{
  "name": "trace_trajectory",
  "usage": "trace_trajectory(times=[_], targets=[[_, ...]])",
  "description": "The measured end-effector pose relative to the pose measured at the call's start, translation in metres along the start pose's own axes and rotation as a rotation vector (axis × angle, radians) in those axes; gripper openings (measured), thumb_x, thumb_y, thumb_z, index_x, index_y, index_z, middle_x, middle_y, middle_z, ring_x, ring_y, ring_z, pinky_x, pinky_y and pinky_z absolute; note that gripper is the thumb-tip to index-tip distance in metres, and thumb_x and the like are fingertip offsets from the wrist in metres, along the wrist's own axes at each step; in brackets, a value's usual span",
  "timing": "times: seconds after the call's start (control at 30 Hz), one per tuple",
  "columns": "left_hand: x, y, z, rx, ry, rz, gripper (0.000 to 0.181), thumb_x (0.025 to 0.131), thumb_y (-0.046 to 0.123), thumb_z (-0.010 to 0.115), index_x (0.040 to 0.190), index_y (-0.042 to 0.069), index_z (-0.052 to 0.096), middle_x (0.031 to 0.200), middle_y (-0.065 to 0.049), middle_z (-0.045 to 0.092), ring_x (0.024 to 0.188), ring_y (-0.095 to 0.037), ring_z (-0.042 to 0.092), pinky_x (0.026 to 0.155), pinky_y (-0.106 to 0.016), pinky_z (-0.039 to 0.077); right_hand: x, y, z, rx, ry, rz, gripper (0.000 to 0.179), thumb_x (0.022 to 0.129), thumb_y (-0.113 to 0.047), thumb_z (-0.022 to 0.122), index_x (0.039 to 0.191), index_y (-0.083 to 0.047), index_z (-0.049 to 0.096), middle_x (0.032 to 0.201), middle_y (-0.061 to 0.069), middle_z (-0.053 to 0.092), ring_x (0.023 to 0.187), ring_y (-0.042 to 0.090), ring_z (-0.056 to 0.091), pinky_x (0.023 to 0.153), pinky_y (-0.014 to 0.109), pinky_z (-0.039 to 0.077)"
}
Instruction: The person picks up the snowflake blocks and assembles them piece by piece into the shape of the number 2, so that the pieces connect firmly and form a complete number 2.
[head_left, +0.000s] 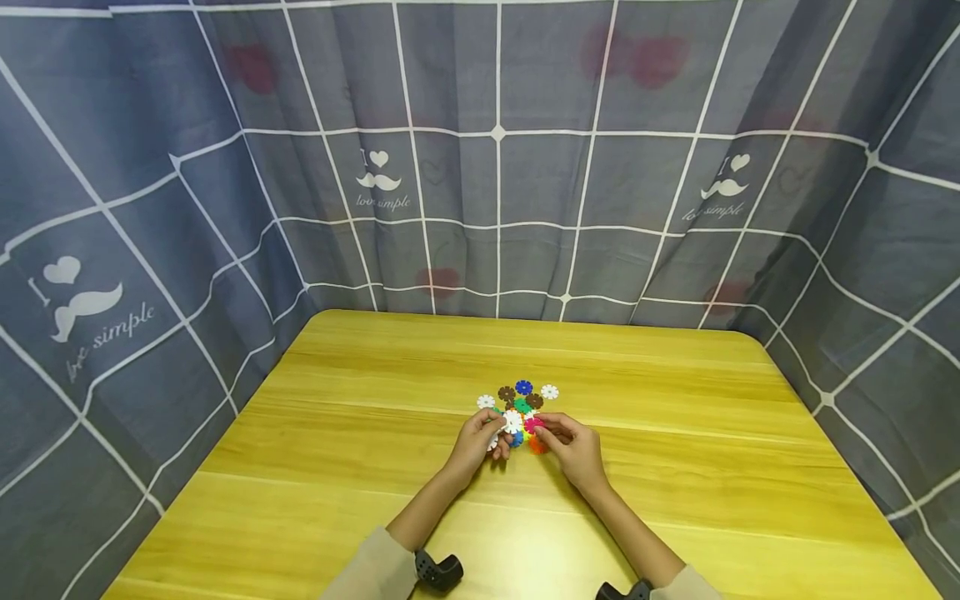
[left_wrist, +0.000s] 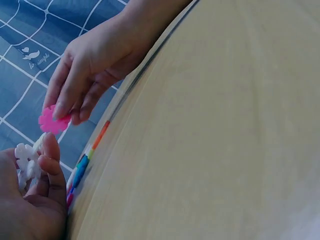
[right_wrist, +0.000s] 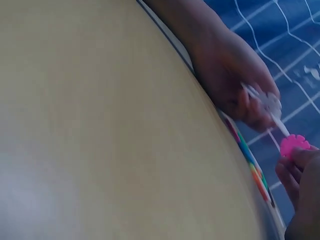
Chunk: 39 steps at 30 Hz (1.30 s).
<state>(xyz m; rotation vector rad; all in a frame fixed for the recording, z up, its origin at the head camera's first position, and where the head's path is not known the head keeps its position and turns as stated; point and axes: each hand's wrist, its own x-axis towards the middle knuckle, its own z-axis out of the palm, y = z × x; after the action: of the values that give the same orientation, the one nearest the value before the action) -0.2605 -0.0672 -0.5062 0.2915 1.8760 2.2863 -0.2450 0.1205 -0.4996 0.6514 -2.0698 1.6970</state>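
My left hand [head_left: 472, 443] grips several white snowflake discs [left_wrist: 24, 155] that are joined together, notched round their rims. A pink snowflake disc [head_left: 532, 425] is pinched between the thumb and fingers of my right hand [head_left: 579, 450]. Both hands are close together above the middle of the table, the pink disc right beside the white ones. In the right wrist view, the pink disc [right_wrist: 294, 145] overlaps the end of a white disc. Part of the white cluster is hidden by the left fingers.
Loose snowflake discs lie on the wooden table [head_left: 360, 367] under and beyond the hands, among them a blue disc [head_left: 523, 387], a brown disc [head_left: 506, 392], a white disc [head_left: 550, 392] and an orange disc [head_left: 537, 446]. A checked curtain [head_left: 540, 183] surrounds the table's back and sides.
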Motion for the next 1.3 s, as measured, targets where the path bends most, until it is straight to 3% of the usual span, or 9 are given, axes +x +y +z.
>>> trace_trajectory(times=[0.17,0.43,0.7,0.97,1.17,1.3], targets=[[-0.004,0.010,0.002,-0.006,-0.013,-0.002,0.018,0.097,0.008,0.044,0.095,-0.009,0.050,0.073,-0.018,0.058,0.051,-0.013,0.056,0.045,-0.019,0.042,-0.001,-0.013,0.008,0.010,0.013,0.025,0.010,0.081,0.006,0.065,0.091,0.008,0.065,0.084,0.019,0.067,0.071,0.034,0.065,0.063,0.031,0.055],[-0.012,0.024,0.009,-0.008,-0.022,-0.010,0.016,0.096,0.006,0.044,0.091,-0.008,0.049,0.069,-0.012,0.057,0.050,-0.013,0.055,0.045,-0.018,0.042,-0.002,-0.013,0.008,0.043,0.044,-0.004,0.009,0.080,0.012,0.063,0.089,0.012,0.062,0.083,0.025,0.065,0.068,0.039,0.063,0.059,0.042,0.054],[-0.001,0.002,0.003,0.018,-0.025,-0.007,0.017,0.096,0.010,0.048,0.085,-0.002,0.051,0.066,-0.006,0.057,0.047,-0.012,0.053,0.044,-0.017,0.039,-0.003,-0.013,0.008,-0.021,0.004,-0.090,0.010,0.077,0.014,0.065,0.086,0.008,0.064,0.081,0.020,0.066,0.068,0.037,0.064,0.061,0.033,0.055],[-0.002,0.002,0.003,0.020,-0.021,-0.021,0.017,0.094,0.014,0.050,0.082,0.002,0.053,0.065,-0.004,0.059,0.048,-0.010,0.054,0.046,-0.016,0.039,-0.001,-0.017,0.009,-0.089,-0.012,-0.172,0.010,0.074,0.016,0.066,0.079,0.008,0.062,0.077,0.021,0.066,0.063,0.036,0.063,0.059,0.031,0.054],[0.000,0.001,0.004,0.029,-0.051,-0.001,0.016,0.095,0.013,0.048,0.085,0.002,0.052,0.066,-0.005,0.059,0.051,-0.010,0.054,0.048,-0.017,0.040,-0.002,0.009,0.009,-0.083,-0.005,-0.158,0.014,0.075,0.013,0.067,0.083,0.002,0.066,0.078,0.016,0.067,0.063,0.031,0.063,0.054,0.029,0.052],[0.001,-0.002,0.001,-0.022,-0.040,-0.026,0.014,0.095,0.014,0.049,0.084,0.005,0.051,0.068,-0.004,0.060,0.054,-0.009,0.054,0.049,-0.017,0.041,-0.004,0.022,0.006,-0.153,-0.018,-0.091,0.012,0.079,0.000,0.070,0.090,-0.005,0.067,0.081,0.009,0.068,0.065,0.021,0.064,0.055,0.024,0.052]])
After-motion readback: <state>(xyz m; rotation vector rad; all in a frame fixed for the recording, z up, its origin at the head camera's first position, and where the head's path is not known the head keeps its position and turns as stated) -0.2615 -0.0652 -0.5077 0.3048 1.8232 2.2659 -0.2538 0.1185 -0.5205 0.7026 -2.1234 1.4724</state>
